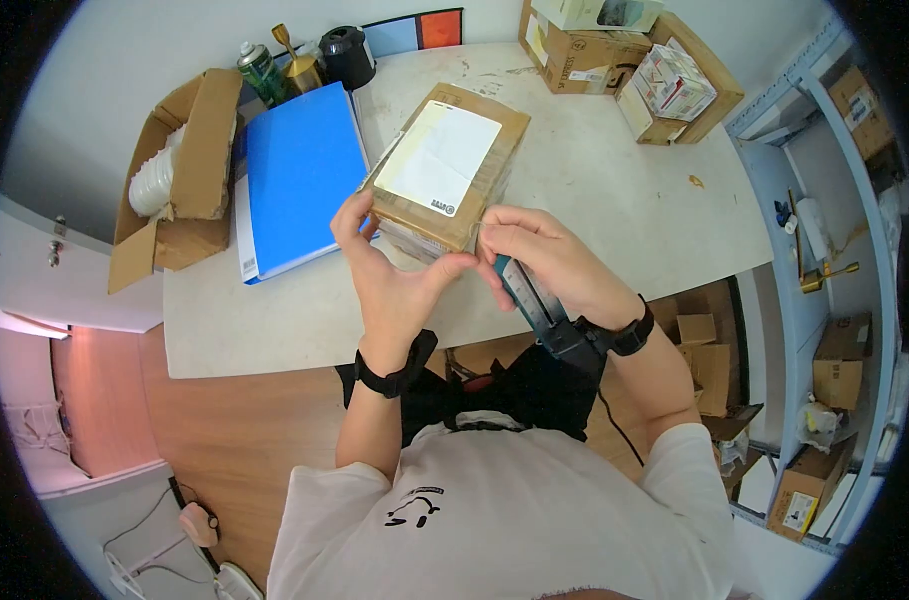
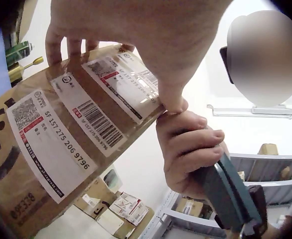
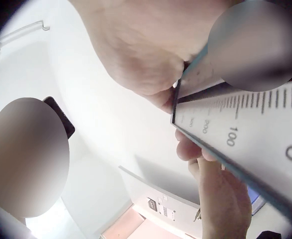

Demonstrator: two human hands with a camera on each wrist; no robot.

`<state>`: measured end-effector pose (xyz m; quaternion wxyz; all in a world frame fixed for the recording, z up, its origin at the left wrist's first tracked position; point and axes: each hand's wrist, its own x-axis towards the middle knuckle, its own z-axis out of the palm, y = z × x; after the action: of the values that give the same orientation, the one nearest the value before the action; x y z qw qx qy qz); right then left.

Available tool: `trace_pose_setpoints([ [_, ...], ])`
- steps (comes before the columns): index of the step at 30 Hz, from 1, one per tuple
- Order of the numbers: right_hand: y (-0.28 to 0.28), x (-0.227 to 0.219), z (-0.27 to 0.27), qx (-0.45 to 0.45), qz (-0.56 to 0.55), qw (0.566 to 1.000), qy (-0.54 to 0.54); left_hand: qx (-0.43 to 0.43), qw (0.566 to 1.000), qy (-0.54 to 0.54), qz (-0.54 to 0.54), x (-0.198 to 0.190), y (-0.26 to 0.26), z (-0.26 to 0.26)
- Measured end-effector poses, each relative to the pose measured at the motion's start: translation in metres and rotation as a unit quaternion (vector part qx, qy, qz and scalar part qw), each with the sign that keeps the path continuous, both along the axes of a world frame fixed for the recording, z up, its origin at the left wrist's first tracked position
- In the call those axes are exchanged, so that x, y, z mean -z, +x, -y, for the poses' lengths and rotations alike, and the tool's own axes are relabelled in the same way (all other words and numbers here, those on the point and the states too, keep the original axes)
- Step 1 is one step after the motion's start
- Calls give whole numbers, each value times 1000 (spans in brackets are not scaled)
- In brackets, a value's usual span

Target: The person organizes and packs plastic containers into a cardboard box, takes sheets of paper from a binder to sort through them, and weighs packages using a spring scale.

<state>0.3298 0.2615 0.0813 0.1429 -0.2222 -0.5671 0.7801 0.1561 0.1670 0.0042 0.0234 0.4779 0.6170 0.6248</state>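
A brown cardboard parcel box (image 1: pixel 512 128) with a white label on top is over the table in front of me. My left hand (image 1: pixel 386 290) grips its near end, fingers over the left edge and thumb at the near right corner. Shipping labels (image 2: pixel 51 149) with barcodes cover the side seen in the left wrist view. My right hand (image 1: pixel 564 262) holds a teal spring scale (image 1: pixel 532 292) in its curled fingers. Thumb and forefinger meet right at the box's near right corner, beside the left thumb. The scale's face (image 3: pixel 245 129) shows graduations from 0 upward.
A blue binder (image 1: pixel 304 180) lies left of the box, beside an open carton (image 1: pixel 199 180) with a white roll. Behind stand a green spray can (image 1: pixel 262 75) and a black container (image 1: pixel 346 58). More cartons (image 1: pixel 599 62) sit at the back right; shelves (image 1: pixel 794 200) line the right side.
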Motion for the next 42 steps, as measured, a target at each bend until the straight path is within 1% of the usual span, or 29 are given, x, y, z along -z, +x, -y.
trace_pose_setpoints([
  [2, 1, 0, -4, -22, 10, 1000, 5, 0, 1000, -10, -10, 2, -1, 1],
  [6, 3, -5, -7, -35, 10, 999, -14, 5, 999, -14, -30, 7, -4, 0],
  [7, 5, -8, -7, -52, 10, 997, -60, 5, 999, -15, -30, 6, -4, -1],
  [8, 6, -10, -7, -69, 8, 992, -106, 13, 1000, -4, -9, 4, -4, -3],
  [9, 6, -9, -7, -69, 7, 992, -107, 21, 1000, 7, 13, 3, -5, -4],
  [11, 7, -8, -5, -127, 46, 986, -93, 25, 1000, -2, 18, -1, -8, -3],
  [12, 7, -8, -3, -127, 46, 986, -94, 28, 999, -10, 25, -2, -9, -2],
  [14, 6, -8, 1, -82, 69, 994, -23, 27, 999, -10, 26, -1, -8, -3],
  [18, 7, -8, 0, -61, 54, 996, -37, 25, 999, -9, 22, -3, -7, -3],
  [21, 7, -9, 2, -42, 52, 998, -18, 25, 1000, -3, 19, -2, -7, -3],
  [23, 5, -6, 4, -15, 27, 998, 52, 24, 1000, -3, 17, -2, -6, -3],
  [27, 3, 0, 10, -1, 1, 996, 84, 20, 1000, 0, 15, 0, -6, -3],
  [30, 9, -10, 19, -4, 28, 998, 64, 21, 999, -19, -17, 0, -9, -2],
  [32, 17, -13, 21, -82, 4, 996, -35, 17, 1000, -16, -16, 0, -8, -3],
  [33, 20, -14, 24, -83, 4, 996, -35, 13, 1000, -12, -15, 0, -8, -3],
  [35, 24, -14, 27, -121, 8, 990, -73, 12, 1000, -15, -14, 0, -8, -3],
  [36, 24, -13, 28, -121, 8, 990, -73, 11, 1000, -18, -12, 0, -8, -3],
  [38, 21, -9, 30, -34, 15, 999, 23, 11, 1000, -20, -14, 0, -7, -3],
  [39, 18, -7, 31, -32, 15, 999, 23, 9, 1000, -22, -16, 0, -6, -3],
  [41, 13, -1, 28, 54, 15, 995, 80, 10, 1000, -19, -15, 1, -4, -4],
  [42, 11, 2, 26, 54, 14, 995, 81, 9, 1000, -17, -13, 1, -3, -4],
])
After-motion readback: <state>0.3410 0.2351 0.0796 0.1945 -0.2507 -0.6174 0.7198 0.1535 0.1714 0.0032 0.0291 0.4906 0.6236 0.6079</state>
